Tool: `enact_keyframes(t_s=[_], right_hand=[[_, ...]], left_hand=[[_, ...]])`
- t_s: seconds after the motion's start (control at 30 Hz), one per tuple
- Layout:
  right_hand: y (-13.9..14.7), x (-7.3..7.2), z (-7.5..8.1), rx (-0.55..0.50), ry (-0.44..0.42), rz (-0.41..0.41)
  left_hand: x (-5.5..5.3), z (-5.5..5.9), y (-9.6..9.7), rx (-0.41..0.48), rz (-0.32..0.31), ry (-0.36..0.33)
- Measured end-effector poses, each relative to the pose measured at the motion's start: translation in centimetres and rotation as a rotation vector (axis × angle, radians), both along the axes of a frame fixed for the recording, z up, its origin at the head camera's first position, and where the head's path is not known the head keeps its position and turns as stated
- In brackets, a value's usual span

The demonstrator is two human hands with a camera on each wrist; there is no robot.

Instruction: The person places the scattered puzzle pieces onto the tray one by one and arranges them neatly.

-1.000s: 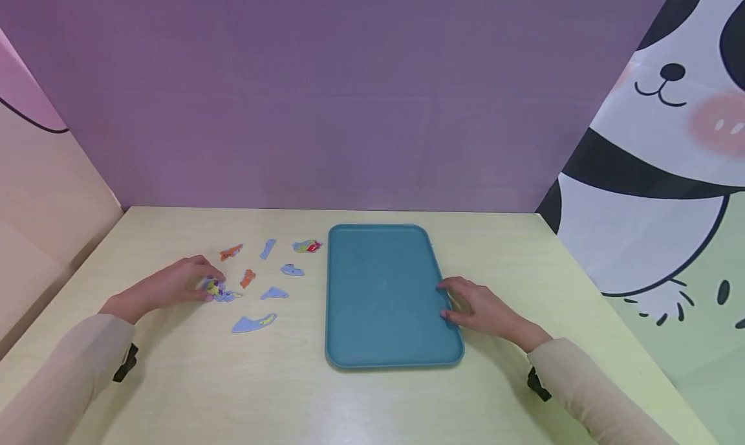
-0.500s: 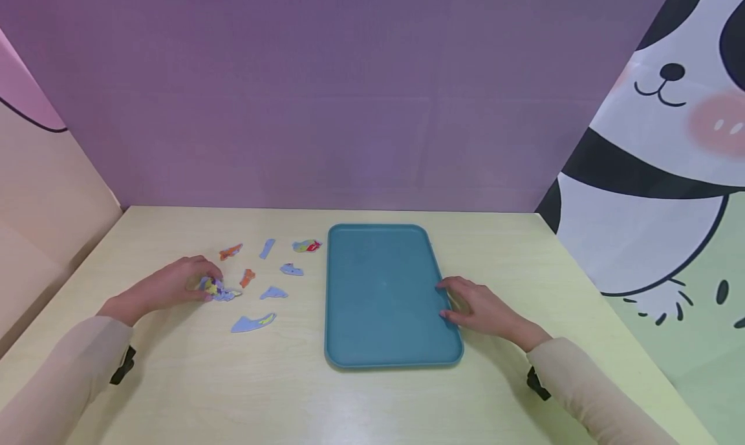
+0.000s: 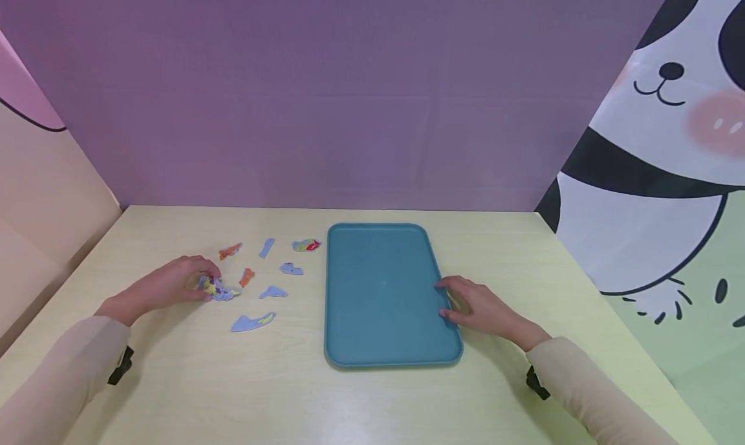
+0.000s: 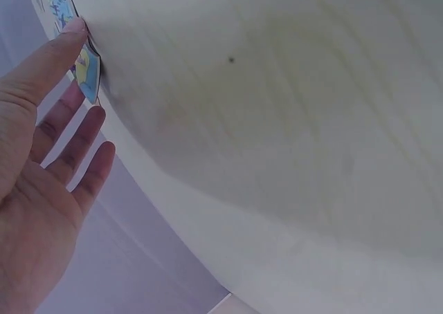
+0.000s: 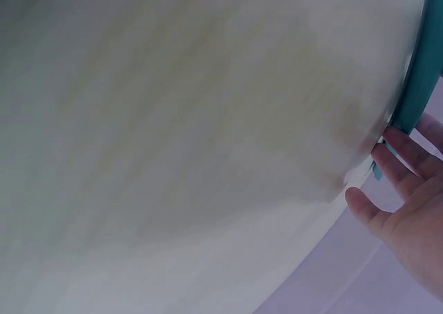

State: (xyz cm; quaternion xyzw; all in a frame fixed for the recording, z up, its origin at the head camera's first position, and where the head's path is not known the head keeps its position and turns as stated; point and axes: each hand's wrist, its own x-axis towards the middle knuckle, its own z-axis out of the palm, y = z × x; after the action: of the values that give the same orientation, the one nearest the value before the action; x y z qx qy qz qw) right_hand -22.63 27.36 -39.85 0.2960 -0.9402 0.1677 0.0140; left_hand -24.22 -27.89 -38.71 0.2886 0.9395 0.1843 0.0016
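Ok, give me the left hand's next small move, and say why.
Probably have the left hand lift the patterned piece a little rather than slide it towards the tray: thumb and fingers pinch it, and an orange piece and a blue piece lie in between. The right hand touches the tray's right edge, which may help steady it.

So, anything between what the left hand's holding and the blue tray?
Yes: a small blue piece lies on the table, straight on the way to the tray; one orange piece sits just beside that line.
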Motion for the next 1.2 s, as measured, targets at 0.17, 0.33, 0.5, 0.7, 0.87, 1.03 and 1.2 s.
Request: enact_keyframes(t_s=[0.17,0.33,0.5,0.7,0.87,1.03,1.2], right_hand=[[0.01,0.01,0.00,0.000,-0.003,-0.001],[0.03,-0.05,-0.06,0.002,-0.011,-0.008],[0.07,-0.14,-0.16,0.002,-0.010,-0.005],[0.21,-0.15,-0.25,0.002,0.002,0.007],[0.20,-0.08,-0.18,-0.001,0.006,0.012],[0.13,-0.06,-0.14,0.000,0.008,0.010],[0.14,-0.05,-0.09,0.001,0.009,0.009]], left_hand=[[-0.10,-0.03,-0.04,0.005,0.003,-0.006],[0.08,-0.09,-0.03,-0.004,0.036,-0.007],[0.36,-0.19,-0.11,-0.007,0.042,0.017],[0.39,-0.47,-0.25,-0.009,0.031,0.048],[0.36,-0.59,-0.23,-0.017,0.036,0.064],[0.70,-0.29,-0.22,0.002,0.041,0.080],[0.78,0.13,-0.07,0.025,0.033,0.104]])
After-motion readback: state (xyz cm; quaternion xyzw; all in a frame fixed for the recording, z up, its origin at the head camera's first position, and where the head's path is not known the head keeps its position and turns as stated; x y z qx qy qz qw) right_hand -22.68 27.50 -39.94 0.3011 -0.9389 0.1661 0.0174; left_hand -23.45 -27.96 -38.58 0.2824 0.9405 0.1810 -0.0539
